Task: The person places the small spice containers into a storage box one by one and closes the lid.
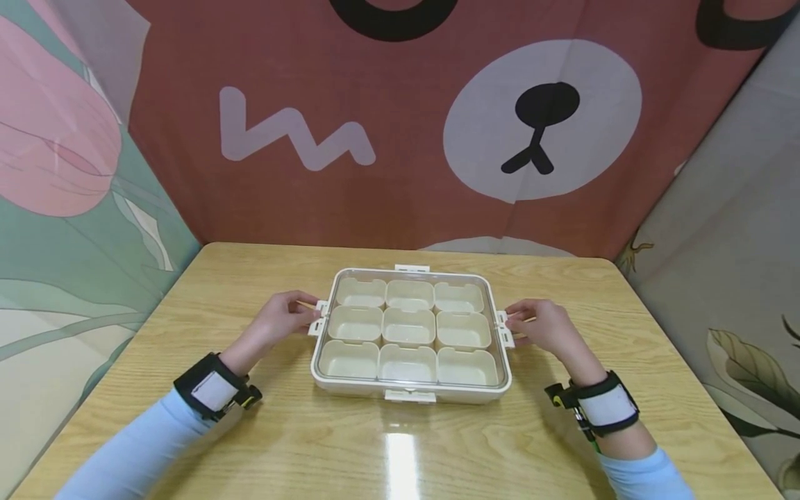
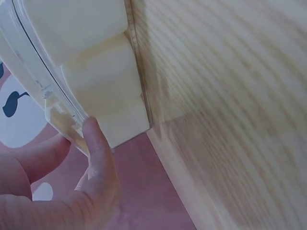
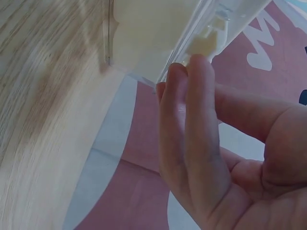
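Observation:
A cream storage box [image 1: 337,393] with a clear lid stands on the table, with rows of small open-topped cups [image 1: 409,328] visible through the lid. At its left side my left hand [image 1: 281,317] pinches the white side latch [image 2: 62,120] between thumb and fingers. Opposite, my right hand [image 1: 547,326] has its thumb and fingers about the right latch [image 1: 505,330], the fingertips touching it in the right wrist view. Both side latches stick outward. Another latch [image 1: 410,396] juts from the front and one more [image 1: 412,268] from the back.
The wooden table [image 1: 262,444] extends around the box on every side. Behind it hangs a reddish-brown cloth [image 1: 400,201] with a cartoon face. Patterned cloths flank the table left [image 1: 56,264] and right [image 1: 719,229].

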### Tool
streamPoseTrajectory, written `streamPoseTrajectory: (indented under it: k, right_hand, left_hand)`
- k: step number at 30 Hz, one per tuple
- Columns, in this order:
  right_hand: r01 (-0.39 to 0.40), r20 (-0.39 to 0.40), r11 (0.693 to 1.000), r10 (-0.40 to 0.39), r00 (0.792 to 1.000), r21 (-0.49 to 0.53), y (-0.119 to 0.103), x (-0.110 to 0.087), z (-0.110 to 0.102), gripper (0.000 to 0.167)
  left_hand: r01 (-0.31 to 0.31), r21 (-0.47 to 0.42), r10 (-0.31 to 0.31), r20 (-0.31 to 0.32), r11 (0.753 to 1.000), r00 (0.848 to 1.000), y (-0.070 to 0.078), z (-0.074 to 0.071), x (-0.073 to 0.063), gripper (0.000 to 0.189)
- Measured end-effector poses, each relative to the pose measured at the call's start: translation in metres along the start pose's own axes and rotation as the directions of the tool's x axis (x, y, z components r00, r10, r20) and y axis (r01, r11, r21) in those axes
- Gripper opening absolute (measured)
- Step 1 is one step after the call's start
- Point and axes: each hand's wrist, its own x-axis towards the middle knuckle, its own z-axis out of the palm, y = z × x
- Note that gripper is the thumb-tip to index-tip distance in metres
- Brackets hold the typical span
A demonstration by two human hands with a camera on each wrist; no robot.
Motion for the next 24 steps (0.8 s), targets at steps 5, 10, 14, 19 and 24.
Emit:
streamPoseTrajectory:
  k: [5,10,14,19,24]
  right_hand:
    - [0.008,-0.004,1.0,-0.008,1.0,0.003,0.0006,0.0,0.0002,0.03]
    - [0.037,-0.038,0.998,-0.039,0.999,-0.053,-0.0011,-0.003,0.0017,0.028]
    - [0.053,-0.083,0.992,-0.063,0.995,-0.113,-0.003,-0.0044,0.0026,0.025]
    - [0.074,-0.115,0.984,-0.093,0.989,-0.161,-0.0045,-0.0063,0.0043,0.022]
    - [0.085,-0.097,0.978,-0.105,0.99,-0.19,-0.0065,-0.0077,0.007,0.021]
  left_hand:
    - [-0.012,0.017,0.012,-0.004,1.0,1.0,-0.0017,-0.0001,0.0,0.036]
    - [-0.085,0.084,0.087,-0.019,0.993,0.996,0.0001,0.0003,-0.0035,0.032]
    - [-0.143,0.231,0.163,-0.07,0.963,0.984,0.0019,0.0002,-0.0056,0.026]
    - [-0.178,0.353,0.228,-0.105,0.919,0.968,0.0023,0.0012,-0.007,0.022]
    - [-0.189,0.386,0.245,-0.101,0.903,0.964,0.0055,0.0033,-0.0084,0.019]
